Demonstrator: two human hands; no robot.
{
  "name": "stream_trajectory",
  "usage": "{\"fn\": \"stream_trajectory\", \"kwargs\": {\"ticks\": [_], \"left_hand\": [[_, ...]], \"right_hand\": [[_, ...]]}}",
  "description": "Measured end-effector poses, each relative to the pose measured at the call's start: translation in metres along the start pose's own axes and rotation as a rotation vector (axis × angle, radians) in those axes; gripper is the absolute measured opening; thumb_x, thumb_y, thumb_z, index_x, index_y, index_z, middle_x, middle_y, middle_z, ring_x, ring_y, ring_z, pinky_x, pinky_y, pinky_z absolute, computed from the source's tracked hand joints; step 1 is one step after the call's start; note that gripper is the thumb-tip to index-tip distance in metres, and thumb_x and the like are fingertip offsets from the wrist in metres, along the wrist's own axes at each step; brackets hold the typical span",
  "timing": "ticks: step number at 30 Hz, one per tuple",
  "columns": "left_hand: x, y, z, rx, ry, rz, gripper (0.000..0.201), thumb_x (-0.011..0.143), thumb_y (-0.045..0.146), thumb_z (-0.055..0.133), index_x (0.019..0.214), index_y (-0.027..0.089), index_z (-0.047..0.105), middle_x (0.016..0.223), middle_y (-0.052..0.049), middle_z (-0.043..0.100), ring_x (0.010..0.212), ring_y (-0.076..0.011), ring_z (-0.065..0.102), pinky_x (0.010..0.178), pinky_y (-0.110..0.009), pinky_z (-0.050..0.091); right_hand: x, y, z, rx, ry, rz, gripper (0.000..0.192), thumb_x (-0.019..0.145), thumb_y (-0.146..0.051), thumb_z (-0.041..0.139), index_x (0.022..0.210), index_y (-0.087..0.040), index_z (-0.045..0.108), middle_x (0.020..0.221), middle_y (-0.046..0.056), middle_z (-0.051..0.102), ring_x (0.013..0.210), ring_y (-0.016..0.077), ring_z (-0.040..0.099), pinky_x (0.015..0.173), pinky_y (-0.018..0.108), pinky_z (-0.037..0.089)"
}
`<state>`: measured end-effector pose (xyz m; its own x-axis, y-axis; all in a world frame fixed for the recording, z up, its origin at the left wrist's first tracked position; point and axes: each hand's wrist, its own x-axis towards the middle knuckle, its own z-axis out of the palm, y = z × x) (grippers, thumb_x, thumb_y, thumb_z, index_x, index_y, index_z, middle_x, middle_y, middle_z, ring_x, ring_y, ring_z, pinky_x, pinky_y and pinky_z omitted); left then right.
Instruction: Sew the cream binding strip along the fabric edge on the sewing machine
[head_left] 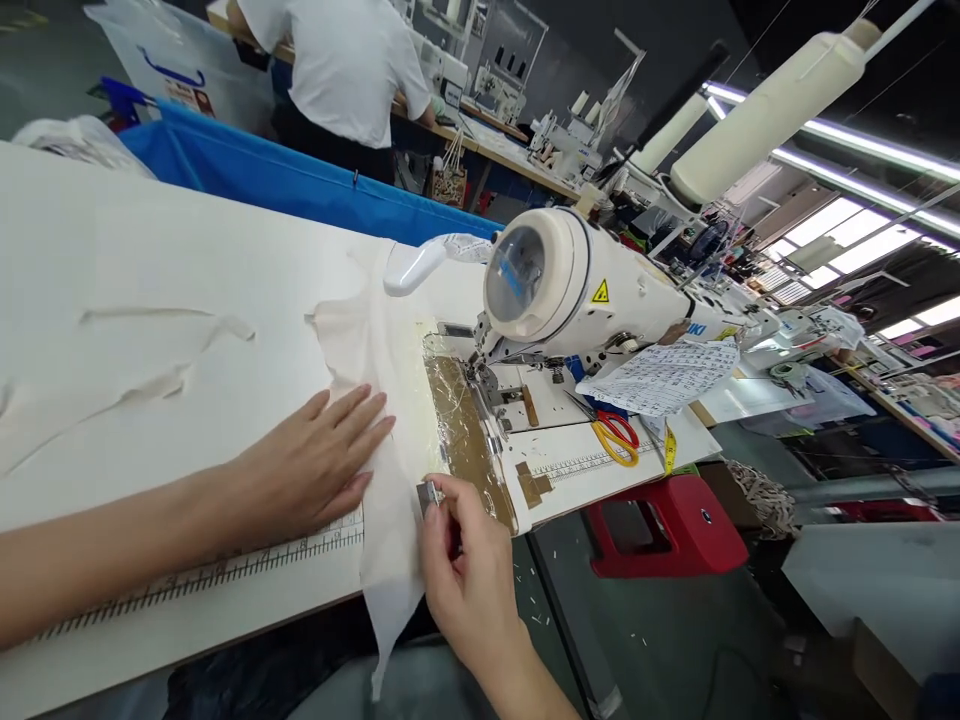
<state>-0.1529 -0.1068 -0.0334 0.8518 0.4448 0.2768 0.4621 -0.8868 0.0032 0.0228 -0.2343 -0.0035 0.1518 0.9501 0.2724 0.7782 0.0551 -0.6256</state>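
My left hand (322,450) lies flat with its fingers stretched out, pressing on a thin white fabric piece (394,460) on the table. The cloth's lower end hangs over the front edge. Just right of the fabric, my right hand (465,560) pinches a small grey metal piece (428,496) between thumb and fingers; its exact kind cannot be made out. Beyond both hands stands a white sewing machine (570,280), its needle area to the upper right of the right hand. More thin white fabric (112,380) is spread at the left.
A ruler strip (247,570) runs along the table's front edge. Scissors (616,438) with red and orange handles lie beside the machine, near a printed sheet (660,375). A red stool (675,530) stands below. Across a blue cloth bin (247,180), another person (341,70) sits.
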Motion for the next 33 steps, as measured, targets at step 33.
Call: {"fn": "stream_trajectory", "kwargs": {"ticks": [33], "left_hand": [[-0.005, 0.005, -0.009, -0.096, 0.066, 0.144, 0.04, 0.096, 0.022, 0.036, 0.115, 0.004, 0.066, 0.128, -0.024, 0.061, 0.122, -0.0347, 0.055, 0.1, -0.048, 0.047]], "right_hand": [[0.055, 0.0, 0.036, -0.236, -0.15, -0.038, 0.023, 0.092, -0.02, 0.036, 0.104, -0.019, 0.056, 0.085, 0.003, 0.071, 0.069, 0.0179, 0.065, 0.056, 0.026, 0.04]]}}
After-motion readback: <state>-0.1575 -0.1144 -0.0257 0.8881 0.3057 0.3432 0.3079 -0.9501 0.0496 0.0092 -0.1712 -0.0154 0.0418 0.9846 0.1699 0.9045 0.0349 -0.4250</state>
